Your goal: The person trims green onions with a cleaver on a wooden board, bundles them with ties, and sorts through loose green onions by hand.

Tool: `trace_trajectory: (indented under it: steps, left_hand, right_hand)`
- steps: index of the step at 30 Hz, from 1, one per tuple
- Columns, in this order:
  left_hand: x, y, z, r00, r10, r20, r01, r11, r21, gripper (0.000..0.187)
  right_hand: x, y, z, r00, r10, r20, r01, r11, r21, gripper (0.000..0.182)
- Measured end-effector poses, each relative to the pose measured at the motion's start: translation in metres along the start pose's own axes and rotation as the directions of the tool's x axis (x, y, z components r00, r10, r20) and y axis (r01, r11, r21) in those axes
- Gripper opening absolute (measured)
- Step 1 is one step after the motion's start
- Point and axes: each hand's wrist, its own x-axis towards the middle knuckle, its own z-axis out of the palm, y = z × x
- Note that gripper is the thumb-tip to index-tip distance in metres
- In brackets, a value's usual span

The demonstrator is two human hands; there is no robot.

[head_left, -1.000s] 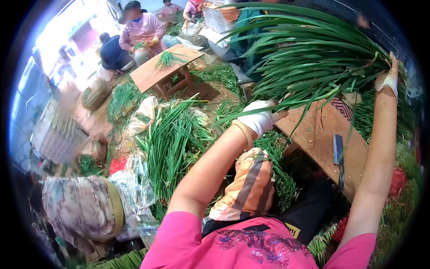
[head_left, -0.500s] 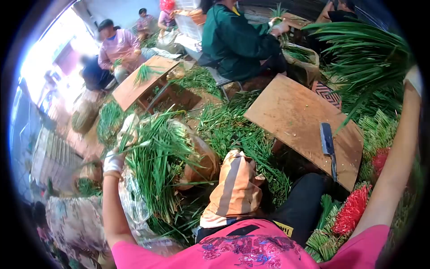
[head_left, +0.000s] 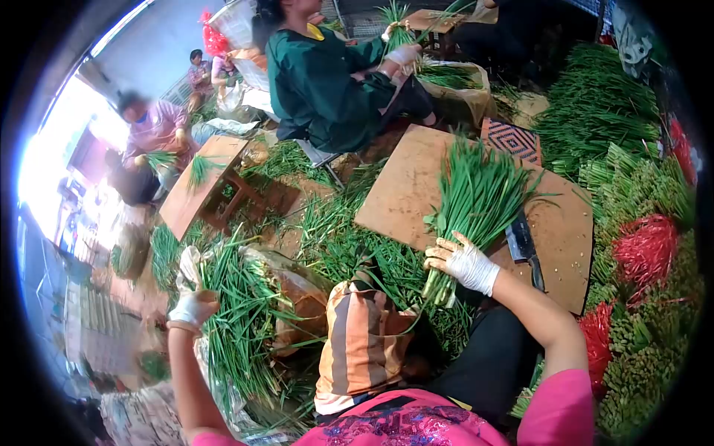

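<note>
A bunch of long green stalks [head_left: 480, 193] lies over the brown board [head_left: 401, 186], its cut ends toward me. My right hand [head_left: 462, 264], in a white glove, is closed round the lower stalks, thumb and fingers across them. Beside the bunch rests a dark cleaver [head_left: 525, 241], handle toward me. At the left, my left hand [head_left: 195, 301], also gloved, is at the edge of a heap of loose green stalks [head_left: 242, 320]; what its fingers hold, if anything, is hard to make out. A plastic bag [head_left: 297, 297] stands against this heap.
A person in a dark green top [head_left: 323, 89] sits beyond the board, handling stalks. Farther left, another person [head_left: 152, 134] sits by a small table [head_left: 197, 189]. Stacked green bundles [head_left: 625, 186] and red ties [head_left: 645, 249] line the right side.
My right hand has come down and inward from the far right, bringing the bunch over the board. My left hand has shifted slightly down. The view has turned to the right.
</note>
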Motion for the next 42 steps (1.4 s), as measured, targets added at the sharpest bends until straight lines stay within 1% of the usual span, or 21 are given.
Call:
trace_trajectory:
  steps: [4,8,12,15,16,17,19,20,21,23,25,26,27,29,31,32,33,36,37,39,42]
  left_hand:
    - [0.046,0.15,0.021,0.892,0.449,0.051,-0.369,0.79,-0.49,0.043]
    - [0.108,0.294,0.069,0.783,0.591,0.194,-0.386,0.706,-0.593,0.051]
    - [0.148,0.394,0.096,0.775,0.607,0.176,-0.333,0.628,-0.703,0.071]
    - [0.191,0.458,0.134,0.679,0.717,0.158,-0.599,0.665,-0.447,0.089]
    - [0.167,0.475,0.122,0.732,0.662,0.159,-0.467,0.658,-0.591,0.096]
    - [0.141,0.492,0.11,0.781,0.604,0.159,-0.327,0.612,-0.719,0.104]
    - [0.107,0.516,0.111,0.755,0.654,0.048,-0.511,0.633,-0.581,0.118]
    - [0.103,0.521,0.124,0.747,0.664,-0.029,-0.584,0.635,-0.506,0.117]
    - [0.104,0.523,0.133,0.732,0.674,-0.104,-0.646,0.637,-0.419,0.116]
    - [0.108,0.501,0.11,0.83,0.549,0.096,-0.211,0.469,-0.858,0.092]
    - [0.16,0.473,0.128,0.789,0.558,0.257,0.331,-0.035,-0.943,0.055]
    - [0.171,0.455,0.118,0.727,0.611,0.313,0.383,0.017,-0.923,0.047]
    - [0.182,0.442,0.11,0.75,0.513,0.419,0.396,0.16,-0.904,0.042]
    - [0.178,0.435,0.092,0.795,0.51,0.328,0.318,0.109,-0.942,0.054]
    - [0.186,0.437,0.086,0.852,0.445,0.276,0.189,0.231,-0.954,0.066]
    - [0.192,0.439,0.082,0.878,0.413,0.242,0.123,0.293,-0.948,0.073]
    - [0.217,0.442,0.1,0.884,0.455,0.111,-0.013,0.262,-0.965,0.08]
    - [0.246,0.464,0.116,0.892,0.451,-0.024,-0.223,0.394,-0.892,0.093]
    - [0.194,0.473,0.074,0.953,0.302,0.009,-0.218,0.708,-0.671,0.107]
    - [0.209,0.488,0.094,0.894,0.442,-0.075,-0.403,0.719,-0.566,0.104]
    - [0.219,0.511,0.106,0.877,0.481,-0.004,-0.419,0.761,-0.495,0.057]
  right_hand:
    - [0.003,-0.006,0.0,0.996,0.087,0.013,-0.087,0.996,-0.002,0.041]
    - [-0.01,-0.017,-0.038,0.986,0.144,0.086,-0.135,0.986,-0.101,0.046]
    - [-0.059,-0.005,-0.079,0.883,0.435,0.178,-0.467,0.857,0.22,0.027]
    - [-0.079,0.009,-0.087,0.639,0.684,0.352,-0.761,0.499,0.414,0.028]
    - [-0.077,0.019,-0.071,0.458,0.748,0.48,-0.822,0.151,0.55,0.033]
    - [-0.073,0.032,-0.042,0.282,0.731,0.621,-0.766,-0.218,0.605,0.038]
    - [-0.059,0.057,0.011,0.303,0.681,0.666,-0.276,-0.606,0.746,0.055]
    - [-0.044,0.068,0.058,0.29,0.845,0.449,-0.386,-0.326,0.863,0.062]
    - [-0.03,0.064,0.057,0.3,0.869,0.394,-0.41,-0.256,0.875,0.066]
    - [0.0,0.057,0.05,0.317,0.906,0.28,-0.459,-0.112,0.882,0.074]
    - [-0.019,0.069,0.063,0.467,0.824,0.32,-0.349,-0.161,0.923,0.073]
    - [-0.025,0.067,0.039,0.338,0.86,0.383,-0.49,-0.187,0.851,0.066]
    - [-0.037,0.077,0.043,0.416,0.823,0.387,-0.295,-0.28,0.913,0.055]
    - [-0.045,0.097,0.044,0.333,0.892,0.305,-0.249,-0.229,0.941,0.045]
    - [-0.055,0.131,0.085,0.375,0.883,0.283,0.172,-0.367,0.914,0.039]
    - [-0.048,0.14,0.069,0.399,0.893,0.208,-0.316,-0.079,0.946,0.035]
    - [-0.033,0.14,0.059,0.336,0.911,0.24,-0.277,-0.148,0.949,0.044]
    - [0.016,0.156,0.028,0.166,0.929,0.332,-0.764,-0.092,0.639,0.078]
    - [0.036,0.154,0.016,0.129,0.942,0.31,-0.836,-0.064,0.544,0.088]
    - [0.069,0.148,0.019,0.168,0.943,0.288,-0.874,0.007,0.486,0.097]
    - [0.108,0.158,0.069,0.234,0.904,0.358,-0.765,-0.056,0.642,0.093]
